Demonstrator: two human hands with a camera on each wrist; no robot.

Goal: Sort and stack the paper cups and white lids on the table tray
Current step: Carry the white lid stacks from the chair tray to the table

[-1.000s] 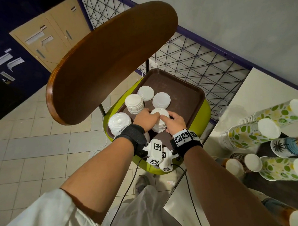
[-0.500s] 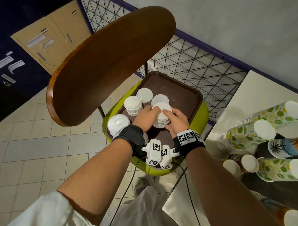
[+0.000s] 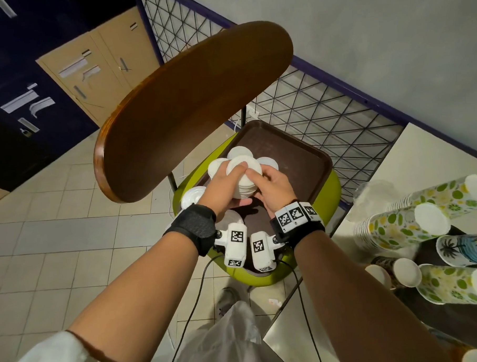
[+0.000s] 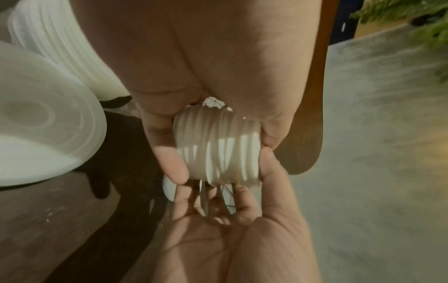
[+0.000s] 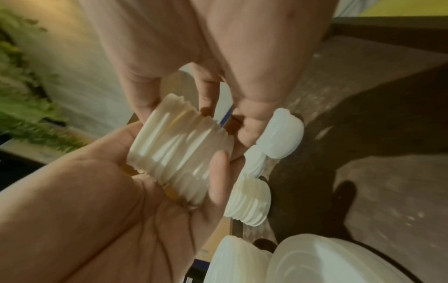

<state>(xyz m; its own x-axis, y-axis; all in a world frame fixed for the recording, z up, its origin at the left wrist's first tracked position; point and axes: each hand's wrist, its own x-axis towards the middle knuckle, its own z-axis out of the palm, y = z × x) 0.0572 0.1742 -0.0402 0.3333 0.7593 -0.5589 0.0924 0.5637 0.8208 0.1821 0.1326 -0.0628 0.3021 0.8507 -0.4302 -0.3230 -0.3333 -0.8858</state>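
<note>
Both hands hold one stack of white lids (image 3: 244, 176) lifted above the brown tray (image 3: 299, 161). My left hand (image 3: 226, 184) grips its left side and my right hand (image 3: 270, 185) grips its right side, thumbs meeting on the top lid. The left wrist view shows the ribbed lid stack (image 4: 218, 147) pinched between fingers of both hands. From the right wrist the same lid stack (image 5: 179, 155) sits between both palms. Other lid stacks (image 3: 217, 166) stay on the tray behind it. Patterned paper cups (image 3: 406, 222) lie stacked on the table at right.
The tray rests on a green chair seat (image 3: 333, 187), under the brown wooden chair back (image 3: 190, 109). A larger domed lid pile (image 3: 193, 196) sits at the tray's left edge. A wire grid fence (image 3: 310, 106) runs behind. A plastic bag (image 3: 225, 340) hangs below.
The lid stack has come up off the tray between both hands, which rose with it. My view has also shifted slightly.
</note>
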